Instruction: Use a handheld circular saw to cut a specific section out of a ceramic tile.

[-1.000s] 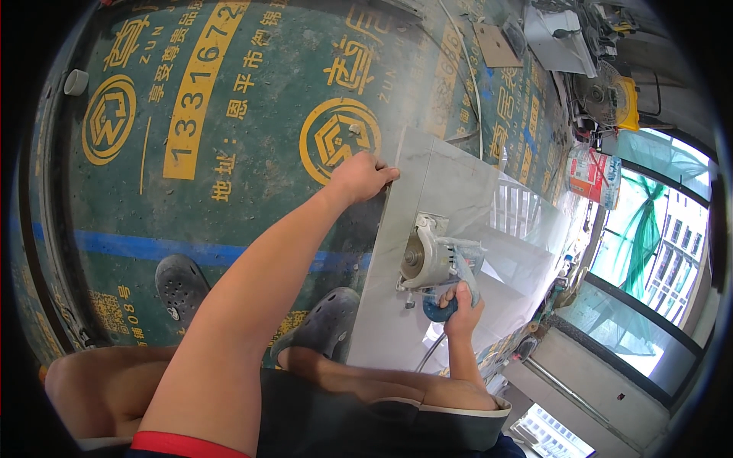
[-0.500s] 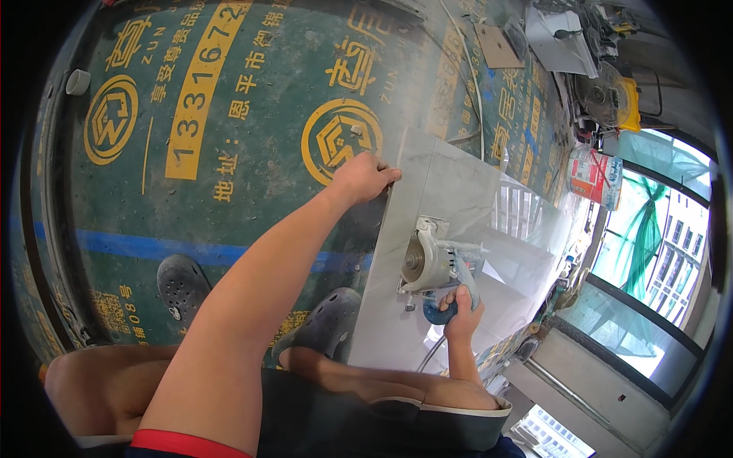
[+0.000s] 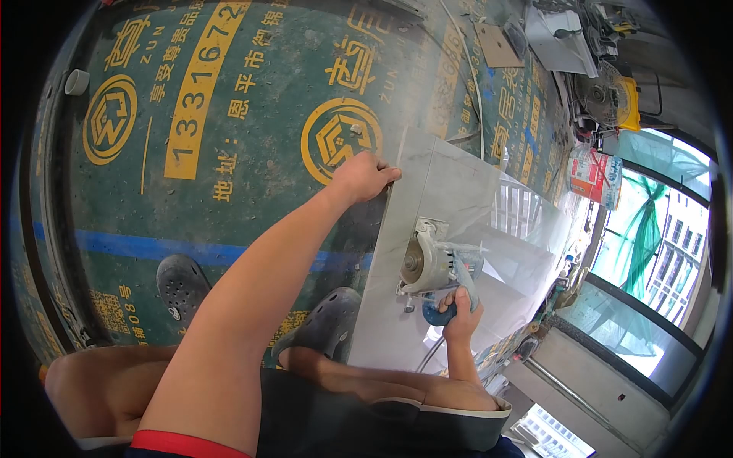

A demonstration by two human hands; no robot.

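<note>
While my right hand (image 3: 461, 314) curls its fingers around the saw (image 3: 437, 261), presumably for control, my left hand (image 3: 360, 177) pinches the tile (image 3: 462, 185) by its left edge, apparently bracing it.

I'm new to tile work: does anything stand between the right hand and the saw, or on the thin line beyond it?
Nothing visible does. The right hand holds the saw, and nothing shows on the thin line on the tile; the left hand is off it, at the tile's left edge.
</note>
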